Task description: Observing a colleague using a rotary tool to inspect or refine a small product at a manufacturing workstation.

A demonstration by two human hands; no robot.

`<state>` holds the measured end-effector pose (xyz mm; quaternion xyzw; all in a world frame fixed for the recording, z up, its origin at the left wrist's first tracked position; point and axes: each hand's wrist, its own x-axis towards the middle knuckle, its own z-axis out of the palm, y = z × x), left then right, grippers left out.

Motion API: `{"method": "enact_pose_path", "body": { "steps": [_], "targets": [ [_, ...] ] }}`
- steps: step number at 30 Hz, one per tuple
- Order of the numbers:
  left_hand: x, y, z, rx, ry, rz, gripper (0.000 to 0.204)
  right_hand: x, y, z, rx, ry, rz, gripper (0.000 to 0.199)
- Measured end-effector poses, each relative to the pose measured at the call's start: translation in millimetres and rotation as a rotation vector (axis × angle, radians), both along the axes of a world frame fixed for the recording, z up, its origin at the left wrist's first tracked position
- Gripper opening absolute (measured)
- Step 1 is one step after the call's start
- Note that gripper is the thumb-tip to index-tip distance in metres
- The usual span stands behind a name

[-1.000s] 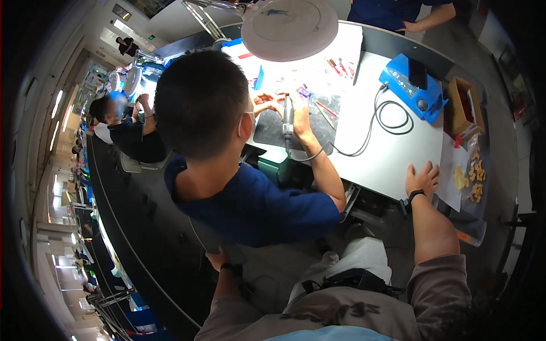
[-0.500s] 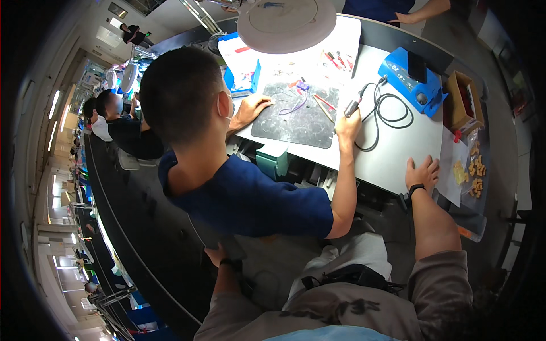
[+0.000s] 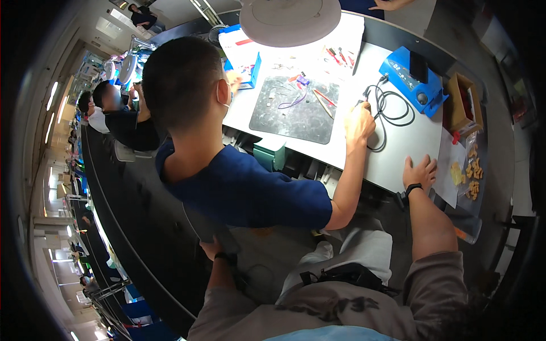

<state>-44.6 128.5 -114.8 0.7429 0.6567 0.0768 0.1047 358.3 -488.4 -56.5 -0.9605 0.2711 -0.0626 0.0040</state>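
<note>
My right hand (image 3: pixel 420 172) lies on the white tabletop (image 3: pixel 389 165) near its right edge, fingers spread and holding nothing. At lower left, my left hand (image 3: pixel 210 248) grips the edge of a dark chair backrest (image 3: pixel 211 226); some of its fingers are hidden. Seated before me, a co-worker in a blue top (image 3: pixel 250 196) holds a corded handheld tool (image 3: pixel 364 103) in the right hand. The co-worker's left hand (image 3: pixel 233 79), partly behind the head, is at a blue box (image 3: pixel 251 73). On a dark work mat (image 3: pixel 290 125) lie a small purple part (image 3: pixel 302 81) with wire and tweezers (image 3: pixel 324 104).
A blue control unit (image 3: pixel 410 79) with a coiled black cable (image 3: pixel 392 119) stands at the right. Beyond it are a cardboard box (image 3: pixel 463 108) and a bag of yellowish pieces (image 3: pixel 473 173). A round lamp (image 3: pixel 290 23) overhangs the bench. Other people sit at left.
The co-worker's right hand has moved rightward with the tool, off the mat's edge. Their left hand has gone from the mat to the blue box. My hands stay nearly where they were.
</note>
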Motion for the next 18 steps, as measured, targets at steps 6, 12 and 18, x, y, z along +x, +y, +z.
{"method": "enact_pose_path", "body": {
  "steps": [6, 12, 18],
  "targets": [
    [9, -6, 9, -0.004, 0.02, 0.026, 0.078, 1, -1, -3, -0.028, -0.001, 0.002, 0.072],
    [8, -2, 6, 0.013, -0.003, 0.02, 0.078, 2, -3, -8, -0.033, -0.025, 0.015, 0.072],
    [4, 5, -2, 0.028, 0.039, 0.016, 0.077, 0, -3, -9, -0.049, -0.012, 0.009, 0.071]
  ]
}}
